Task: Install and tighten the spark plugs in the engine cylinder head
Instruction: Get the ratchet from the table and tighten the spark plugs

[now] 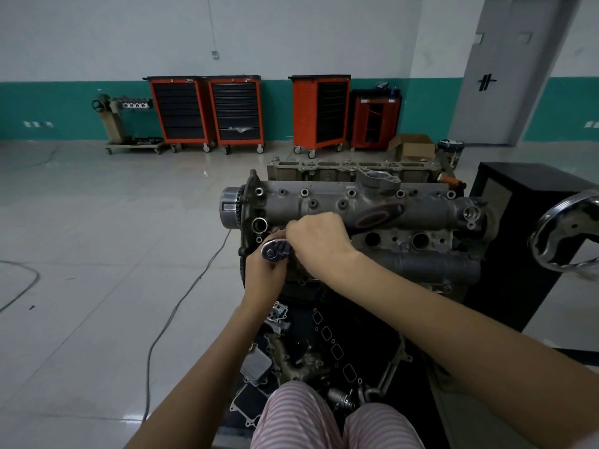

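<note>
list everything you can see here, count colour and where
engine: 1, grey, on stand, centre
ratchet: 1, chrome, at the engine's left end
tool carts: 3, orange and black, back wall
small cabinet: 1, red, right of the carts
cardboard box: 1, brown, on the floor
handwheel: 1, chrome, right edge
cables: 2, grey, on the floor, left
left hand: grips the ratchet
right hand: curled over the ratchet head
</note>
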Demonstrator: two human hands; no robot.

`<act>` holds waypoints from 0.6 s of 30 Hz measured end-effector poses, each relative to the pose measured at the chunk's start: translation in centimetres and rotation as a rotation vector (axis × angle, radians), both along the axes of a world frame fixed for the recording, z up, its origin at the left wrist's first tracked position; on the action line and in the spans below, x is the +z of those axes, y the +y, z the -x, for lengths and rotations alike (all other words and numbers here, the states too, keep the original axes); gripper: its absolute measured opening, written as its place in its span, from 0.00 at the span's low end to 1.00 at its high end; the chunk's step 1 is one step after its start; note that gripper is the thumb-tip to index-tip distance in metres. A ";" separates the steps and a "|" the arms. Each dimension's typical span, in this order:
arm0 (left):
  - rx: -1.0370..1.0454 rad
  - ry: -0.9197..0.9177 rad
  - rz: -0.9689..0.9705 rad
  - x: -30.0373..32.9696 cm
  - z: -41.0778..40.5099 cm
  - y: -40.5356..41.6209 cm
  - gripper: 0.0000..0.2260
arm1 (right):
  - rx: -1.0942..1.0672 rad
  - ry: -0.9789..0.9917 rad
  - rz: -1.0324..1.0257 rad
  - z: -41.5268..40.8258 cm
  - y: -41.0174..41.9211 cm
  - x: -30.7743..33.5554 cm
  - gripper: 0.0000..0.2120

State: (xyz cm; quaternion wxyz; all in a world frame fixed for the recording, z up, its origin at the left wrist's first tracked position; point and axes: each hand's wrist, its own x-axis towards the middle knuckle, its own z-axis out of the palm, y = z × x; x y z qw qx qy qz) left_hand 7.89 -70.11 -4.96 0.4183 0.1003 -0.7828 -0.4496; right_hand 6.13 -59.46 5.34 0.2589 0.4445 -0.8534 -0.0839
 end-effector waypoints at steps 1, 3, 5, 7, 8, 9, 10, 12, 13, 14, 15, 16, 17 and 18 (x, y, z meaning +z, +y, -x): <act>-0.014 0.009 -0.003 0.1 -0.1 0.2 0.12 | 0.002 -0.077 0.024 -0.1 -0.2 -0.6 0.09; -0.068 -0.001 -0.061 0.3 -0.3 0.5 0.17 | -0.024 -0.404 0.145 -0.9 -0.6 -2.0 0.14; -0.112 -0.034 -0.198 0.6 -0.6 0.4 0.20 | -0.053 -1.031 0.355 -1.3 -0.8 -3.2 0.16; -0.170 -0.076 -0.250 0.7 -0.7 0.3 0.17 | -0.055 -1.663 0.595 -1.6 -1.0 -3.4 0.16; -0.175 -0.095 -0.229 0.8 -0.8 0.3 0.14 | -0.060 -1.750 0.628 -1.4 -1.0 -3.5 0.19; -0.166 -0.081 -0.206 0.9 -0.9 0.4 0.11 | -0.066 -1.653 0.581 -1.1 -1.1 -3.5 0.23; -0.132 -0.066 -0.168 0.9 -1.0 0.4 0.10 | -0.073 -1.403 0.484 -1.0 -1.2 -3.4 0.27; -0.065 -0.066 -0.069 0.9 -1.0 0.4 0.08 | -0.063 -0.704 0.282 -0.7 -1.4 -2.9 0.34; -0.040 -0.085 -0.018 0.8 -1.0 0.3 0.07 | -0.060 -0.411 0.202 -0.6 -1.6 -2.2 0.35; -0.007 -0.115 0.008 0.7 -0.9 0.2 0.10 | -0.053 -0.223 0.122 -0.6 -1.9 -1.4 0.35; 0.023 -0.137 0.015 0.7 -0.9 0.3 0.15 | -0.048 -0.137 0.050 -0.6 -2.2 -0.7 0.35; 0.042 -0.156 0.013 0.8 -1.0 0.3 0.19 | -0.052 -0.138 0.002 -0.6 -2.6 -0.4 0.35; 0.048 -0.160 0.012 0.8 -0.9 0.1 0.20 | -0.063 -0.188 -0.017 -0.4 -2.9 -0.3 0.35; 0.046 -0.152 0.019 0.7 -0.9 0.1 0.19 | -0.080 -0.254 -0.003 -0.4 -2.9 -0.4 0.34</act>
